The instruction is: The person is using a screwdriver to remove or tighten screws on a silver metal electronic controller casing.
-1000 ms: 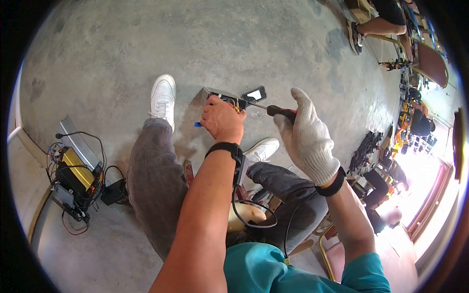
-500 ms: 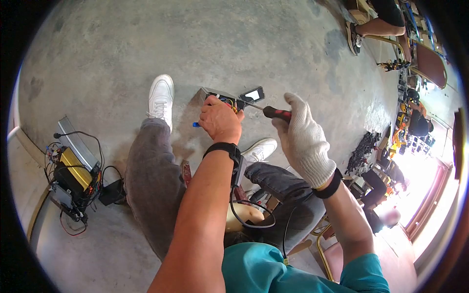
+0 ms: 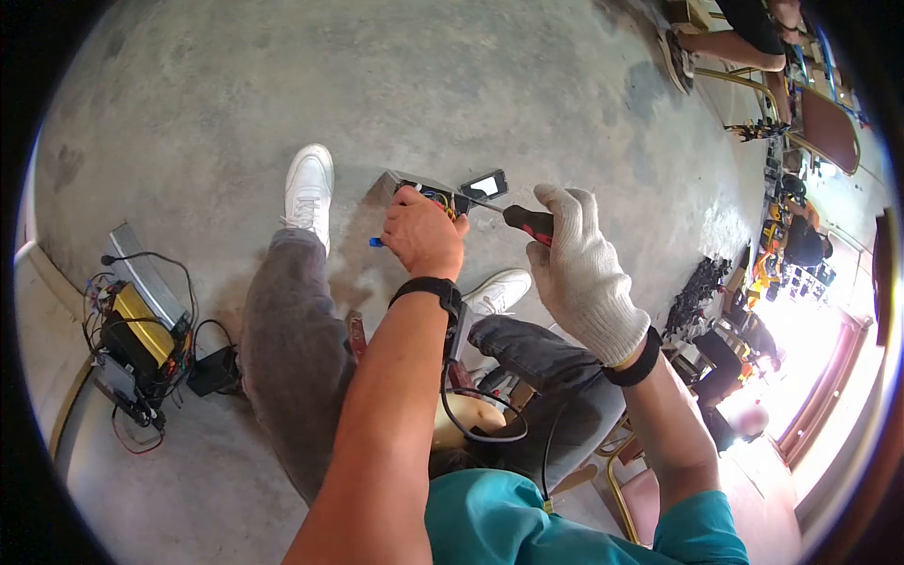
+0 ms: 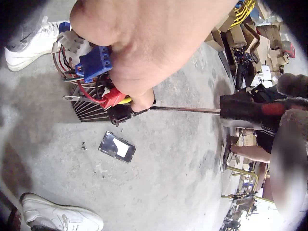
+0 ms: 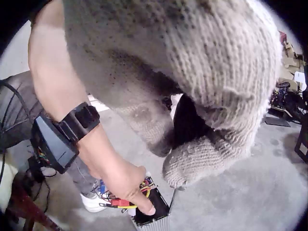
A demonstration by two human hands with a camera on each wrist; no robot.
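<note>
My bare left hand (image 3: 424,231) grips a metal-cased device (image 3: 443,181) with coloured wires; in the left wrist view a blue connector (image 4: 95,63) and a red connector (image 4: 112,97) hang beside its finned side (image 4: 91,108). My right hand (image 3: 586,278), in a white knit glove, holds a black-and-red screwdriver (image 3: 529,222) by the handle. Its shaft (image 4: 185,109) runs to the device's edge beside my left fingertips. What the tip touches is too small to tell. A small black rectangular part with a white label (image 3: 485,185) lies on the floor just beyond the device.
My white shoes (image 3: 311,184) stand on either side of the work. At the left lies another device with a yellow casing (image 3: 143,325) and tangled cables. A person's leg (image 3: 730,47) and a brown chair (image 3: 829,127) are at the upper right, with dark cables (image 3: 697,292) below.
My gloved fingers have curled in around the screwdriver handle from a more open pose. The left hand keeps its grip on the device. The other person's foot has shifted slightly.
</note>
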